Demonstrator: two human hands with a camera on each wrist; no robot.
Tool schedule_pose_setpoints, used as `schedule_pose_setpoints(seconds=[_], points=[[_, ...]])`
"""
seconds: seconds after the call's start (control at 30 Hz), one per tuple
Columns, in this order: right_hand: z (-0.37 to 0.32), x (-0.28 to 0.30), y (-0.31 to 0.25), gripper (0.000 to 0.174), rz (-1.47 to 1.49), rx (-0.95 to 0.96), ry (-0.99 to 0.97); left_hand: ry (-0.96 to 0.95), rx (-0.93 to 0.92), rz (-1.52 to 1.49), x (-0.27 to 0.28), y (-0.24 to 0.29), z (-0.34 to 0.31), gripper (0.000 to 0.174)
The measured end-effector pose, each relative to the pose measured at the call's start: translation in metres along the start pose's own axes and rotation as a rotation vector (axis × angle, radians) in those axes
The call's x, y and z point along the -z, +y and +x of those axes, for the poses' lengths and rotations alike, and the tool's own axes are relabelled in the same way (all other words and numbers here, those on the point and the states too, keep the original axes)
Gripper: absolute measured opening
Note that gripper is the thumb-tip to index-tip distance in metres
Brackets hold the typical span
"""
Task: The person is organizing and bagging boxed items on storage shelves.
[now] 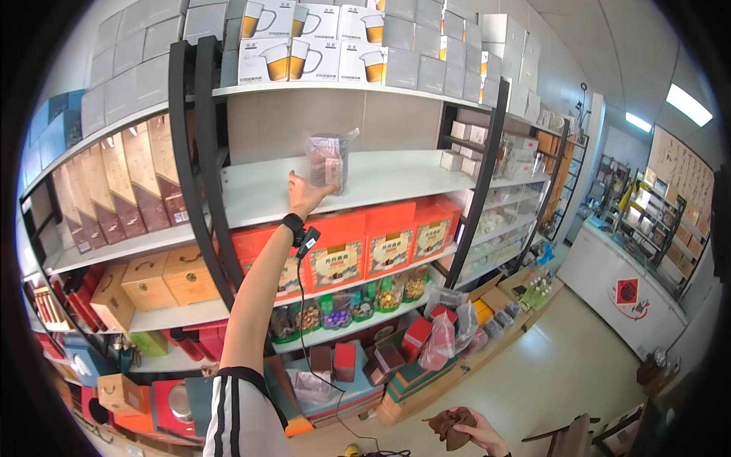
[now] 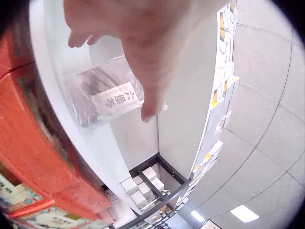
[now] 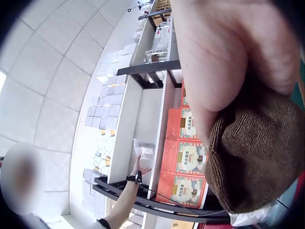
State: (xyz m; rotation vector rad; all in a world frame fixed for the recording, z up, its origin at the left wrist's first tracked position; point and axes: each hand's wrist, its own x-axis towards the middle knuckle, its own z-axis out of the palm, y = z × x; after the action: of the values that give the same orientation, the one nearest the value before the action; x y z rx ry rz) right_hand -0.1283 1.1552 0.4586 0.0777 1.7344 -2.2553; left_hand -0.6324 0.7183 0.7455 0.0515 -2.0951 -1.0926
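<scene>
My left hand (image 1: 306, 196) reaches to the white shelf, thumb and fingers spread in front of a dark box in a clear plastic bag (image 1: 327, 161). In the left wrist view the bagged box (image 2: 107, 93) shows a white label with dark characters. The thumb overlaps its edge there, and the other fingers extend past its far side. Low in the head view, my right hand (image 1: 483, 434) grips a bunched brown cloth (image 1: 451, 426). The right wrist view shows the cloth (image 3: 257, 148) hanging in folds from the hand, its fingertips hidden.
The box stands on the white shelf board (image 1: 259, 183) between black uprights. Boxes with glass-cup pictures (image 1: 316, 57) are stacked above. Red gift boxes (image 1: 335, 255) line the level below, over jars (image 1: 335, 314). A cable (image 1: 304, 327) runs down from the left wrist.
</scene>
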Motion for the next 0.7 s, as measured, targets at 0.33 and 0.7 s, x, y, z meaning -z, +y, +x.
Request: schedule_pose_setpoints(seconds=[0.33,0.7], points=[[0.038,0.045,-0.012,0.051,-0.070,0.089,0.086,0.150,0.103,0.048,-0.078,0.029,0.077,0.126],[0.116,0.125,-0.035,0.050,-0.071,-0.010,-0.131,0.204,0.058,-0.039,-0.042,0.018,0.045,0.092]])
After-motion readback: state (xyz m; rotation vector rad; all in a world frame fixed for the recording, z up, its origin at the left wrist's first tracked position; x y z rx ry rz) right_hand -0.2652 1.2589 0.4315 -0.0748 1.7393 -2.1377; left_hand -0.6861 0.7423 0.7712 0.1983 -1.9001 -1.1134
